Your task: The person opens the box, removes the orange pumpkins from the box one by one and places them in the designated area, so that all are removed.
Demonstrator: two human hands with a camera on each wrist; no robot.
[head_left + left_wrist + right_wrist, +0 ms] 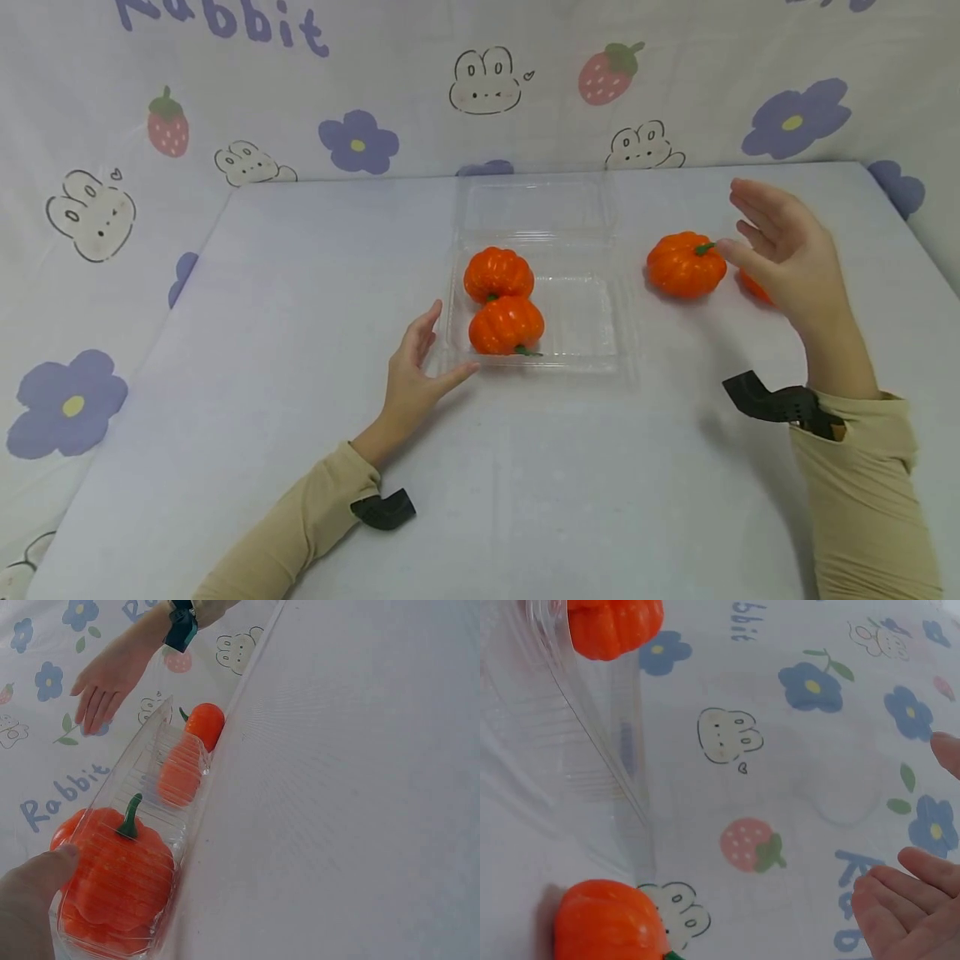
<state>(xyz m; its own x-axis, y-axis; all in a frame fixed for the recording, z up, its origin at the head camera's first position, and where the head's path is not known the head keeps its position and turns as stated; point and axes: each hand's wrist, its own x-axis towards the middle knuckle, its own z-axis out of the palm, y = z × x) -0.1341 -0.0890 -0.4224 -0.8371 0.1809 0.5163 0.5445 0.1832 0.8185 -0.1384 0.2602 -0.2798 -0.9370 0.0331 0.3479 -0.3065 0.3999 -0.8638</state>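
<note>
A clear plastic clamshell box (581, 333) lies open at the table's middle. Inside it, on the left, are two orange pumpkins (498, 273) (506, 325), one behind the other. My left hand (429, 354) rests flat on the table, fingers straight, thumb against the box's front left corner; its thumb (34, 889) shows beside the near pumpkin (120, 881). My right hand (750, 225) hovers open above the table, just right of a third pumpkin (684, 264) and holding nothing. A fourth pumpkin (752, 287) is mostly hidden behind that hand.
The box's lid (536, 208) lies flat behind its tray. A cloth (247, 292) printed with rabbits, flowers and strawberries covers the table and the backdrop. Bare table surface stretches in front of the box and to its left.
</note>
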